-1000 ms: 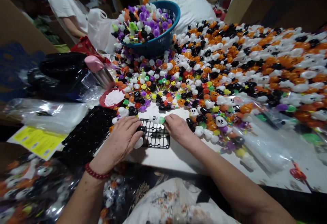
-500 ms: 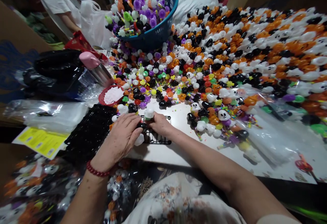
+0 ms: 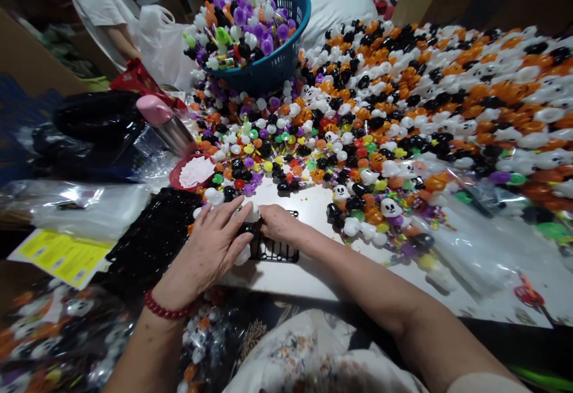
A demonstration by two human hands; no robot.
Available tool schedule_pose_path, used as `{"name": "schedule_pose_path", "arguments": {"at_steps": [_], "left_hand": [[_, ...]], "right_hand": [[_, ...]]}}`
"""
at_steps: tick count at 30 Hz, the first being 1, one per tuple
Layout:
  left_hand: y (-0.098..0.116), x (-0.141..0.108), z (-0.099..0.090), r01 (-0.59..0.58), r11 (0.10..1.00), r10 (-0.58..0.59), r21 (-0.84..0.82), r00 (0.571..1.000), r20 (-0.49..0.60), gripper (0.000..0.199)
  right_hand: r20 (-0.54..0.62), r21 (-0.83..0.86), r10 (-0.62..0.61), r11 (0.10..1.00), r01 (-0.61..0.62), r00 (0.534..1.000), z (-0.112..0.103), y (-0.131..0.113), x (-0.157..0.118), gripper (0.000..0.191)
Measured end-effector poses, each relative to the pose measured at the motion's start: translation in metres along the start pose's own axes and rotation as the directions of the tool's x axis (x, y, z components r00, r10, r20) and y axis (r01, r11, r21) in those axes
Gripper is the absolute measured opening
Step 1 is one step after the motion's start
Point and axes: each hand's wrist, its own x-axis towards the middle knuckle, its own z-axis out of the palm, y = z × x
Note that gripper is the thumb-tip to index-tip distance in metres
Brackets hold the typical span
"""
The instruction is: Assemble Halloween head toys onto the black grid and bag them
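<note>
A black plastic grid rack [image 3: 277, 248] lies on the white table in front of me, its left part covered by toy-topped pieces and my hands. My left hand [image 3: 217, 238], with a red bead bracelet [image 3: 165, 308] at the wrist, rests over the rack's left side. Its fingers are stretched out across several pieces, mostly hidden. My right hand [image 3: 278, 226] is closed at the fingertips on a white-topped piece [image 3: 253, 212] at the rack. The lower part of that piece is hidden. A white rounded top [image 3: 242, 254] shows under my left thumb.
Loose black, white and orange toy-topped pieces [image 3: 403, 88] spread over the table's back and right. A blue basket [image 3: 286, 52] stands among them. Stacked black racks [image 3: 150, 238], a red basket [image 3: 176, 179] and a pink-lidded bottle [image 3: 172, 133] lie left; clear bags [image 3: 483, 255] lie right. A person's arm [image 3: 123, 40] shows behind.
The white-topped piece at my right fingertips sits lower and further left, nearer my left hand. My left fingers are spread a little wider. The view has shifted slightly.
</note>
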Motion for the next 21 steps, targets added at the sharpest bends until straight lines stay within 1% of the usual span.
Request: {"name": "schedule_pose_path", "arguments": {"at_steps": [2,4,7,11,13,16,18,21], "left_hand": [[0.001,0.002,-0.001,-0.001,1.000,0.001,0.021,1.000,-0.004,0.051],[0.001,0.005,-0.003,-0.026,0.999,0.026,0.019,1.000,0.003,0.052],[0.001,0.008,-0.004,-0.062,0.998,0.063,-0.014,0.998,0.019,0.051],[-0.003,0.006,-0.002,-0.063,0.996,0.065,-0.058,0.997,0.039,0.046],[-0.005,0.004,0.000,-0.069,0.995,0.072,-0.077,0.997,0.039,0.044],[-0.009,0.003,0.005,-0.078,0.993,0.081,-0.092,0.996,0.029,0.042],[-0.010,0.004,0.006,-0.072,0.993,0.075,-0.092,0.997,0.032,0.039],[-0.011,0.005,0.006,-0.053,0.995,0.057,-0.090,0.997,0.044,0.036]], "right_hand": [[0.016,-0.020,-0.019,1.000,0.020,1.000,0.002,0.001,0.003,0.023],[0.026,-0.060,-0.019,0.998,0.020,0.999,0.005,0.002,0.005,0.023],[0.041,-0.127,0.000,0.992,0.006,0.999,0.010,0.003,0.007,0.028],[0.086,-0.215,0.004,0.976,0.014,0.996,0.012,0.002,0.007,0.030],[0.095,-0.231,-0.002,0.973,0.024,0.995,0.011,0.001,0.008,0.030],[0.091,-0.219,-0.006,0.975,0.026,0.996,0.012,0.001,0.008,0.029],[0.084,-0.190,0.007,0.982,0.009,0.996,0.012,0.002,0.009,0.023],[0.097,-0.079,0.048,0.996,-0.040,0.994,0.004,0.008,0.007,0.015]]}}
